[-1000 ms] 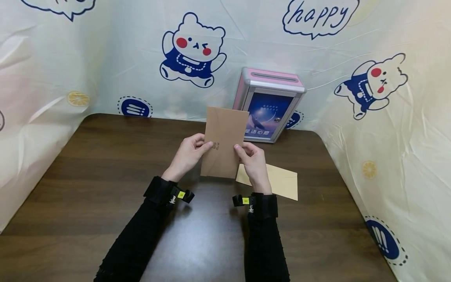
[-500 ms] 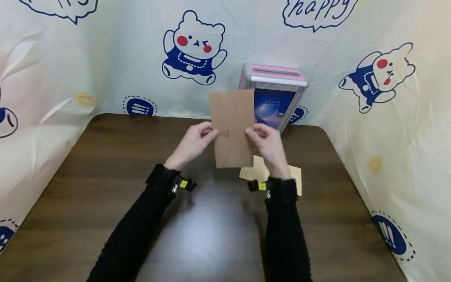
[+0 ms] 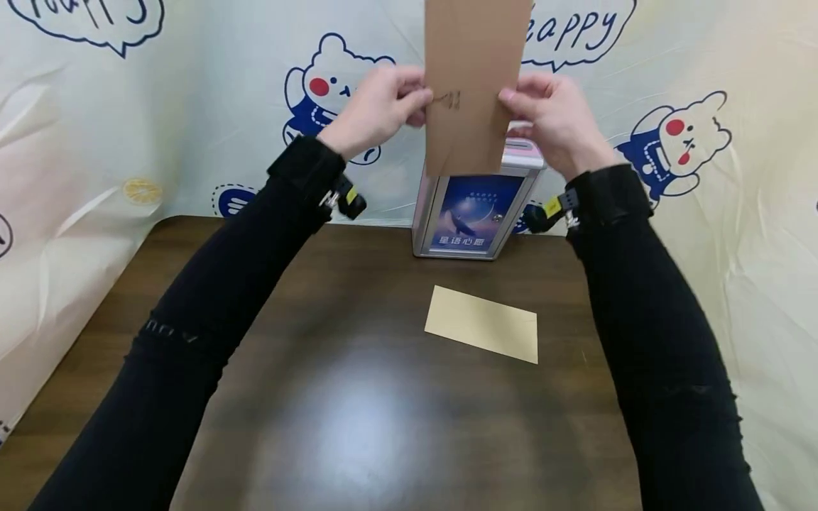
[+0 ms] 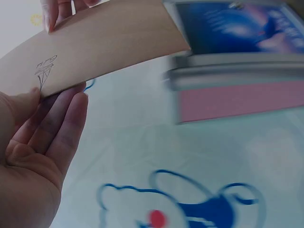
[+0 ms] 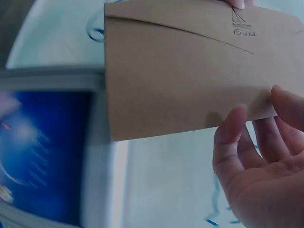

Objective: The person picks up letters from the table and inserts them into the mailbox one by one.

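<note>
A brown kraft envelope (image 3: 476,135) is held upright in the air, its lower edge overlapping the top of a pink and silver slotted box (image 3: 476,213) in the head view. My left hand (image 3: 382,106) pinches its left edge between thumb and fingers, and my right hand (image 3: 559,121) pinches the right edge. In the right wrist view a small sailboat drawing with "Good luck" lettering shows on the envelope (image 5: 190,80). Most of the box's top is hidden behind the envelope, though a bit of the slot shows to its right.
A pale yellow envelope (image 3: 482,324) lies on the dark wooden table (image 3: 358,369) in front of the box. Behind the table hangs a printed cloth (image 3: 211,92) with bear drawings. The box's front door carries a blue picture and a small lock.
Both hands have raised the brown envelope from in front of the box, up and slightly right, over the box's top. The yellow envelope, partly covered before, is now fully visible.
</note>
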A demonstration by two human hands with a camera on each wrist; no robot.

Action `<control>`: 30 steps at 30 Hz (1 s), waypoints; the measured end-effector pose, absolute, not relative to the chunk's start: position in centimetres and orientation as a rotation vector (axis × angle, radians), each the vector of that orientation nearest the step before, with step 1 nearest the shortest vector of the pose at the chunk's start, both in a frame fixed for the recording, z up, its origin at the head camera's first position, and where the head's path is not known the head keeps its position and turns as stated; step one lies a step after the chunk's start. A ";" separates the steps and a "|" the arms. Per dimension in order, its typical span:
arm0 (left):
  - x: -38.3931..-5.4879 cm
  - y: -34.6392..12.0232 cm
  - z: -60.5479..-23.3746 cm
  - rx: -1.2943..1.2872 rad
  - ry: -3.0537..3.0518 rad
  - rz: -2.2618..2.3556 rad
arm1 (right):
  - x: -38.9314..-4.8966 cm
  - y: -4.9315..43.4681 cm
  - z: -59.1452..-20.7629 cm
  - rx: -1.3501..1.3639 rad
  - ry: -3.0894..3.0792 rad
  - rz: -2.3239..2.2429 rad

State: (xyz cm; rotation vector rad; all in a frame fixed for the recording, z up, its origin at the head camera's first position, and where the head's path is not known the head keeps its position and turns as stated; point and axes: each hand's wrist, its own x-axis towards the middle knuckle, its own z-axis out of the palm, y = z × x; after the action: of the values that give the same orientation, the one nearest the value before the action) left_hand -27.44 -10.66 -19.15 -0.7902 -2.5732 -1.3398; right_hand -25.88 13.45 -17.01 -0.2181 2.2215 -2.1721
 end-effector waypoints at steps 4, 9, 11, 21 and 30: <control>-29.1 -8.9 -16.7 -0.755 -2.523 -1.320 | -27.1 13.6 -14.8 -0.178 2.313 -2.262; -30.8 -7.0 -16.4 -0.693 -2.477 -1.289 | -28.1 13.4 -14.0 -0.111 2.387 -2.318; -31.3 -6.3 -16.6 -0.694 -2.484 -1.261 | -28.4 13.6 -14.1 -0.063 2.336 -2.369; -32.2 -3.7 -18.8 -0.764 -2.605 -1.114 | -29.6 15.5 -17.5 0.273 2.579 -2.169; -32.5 -4.3 -20.5 -0.683 -2.723 -1.100 | -30.4 14.8 -20.4 0.386 3.004 -1.508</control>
State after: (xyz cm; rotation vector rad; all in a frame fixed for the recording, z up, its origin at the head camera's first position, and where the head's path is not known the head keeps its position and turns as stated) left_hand -32.51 -4.27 -20.48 -0.6827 -2.7226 -1.1002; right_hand -30.37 14.75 -20.44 0.3864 3.0037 -1.5077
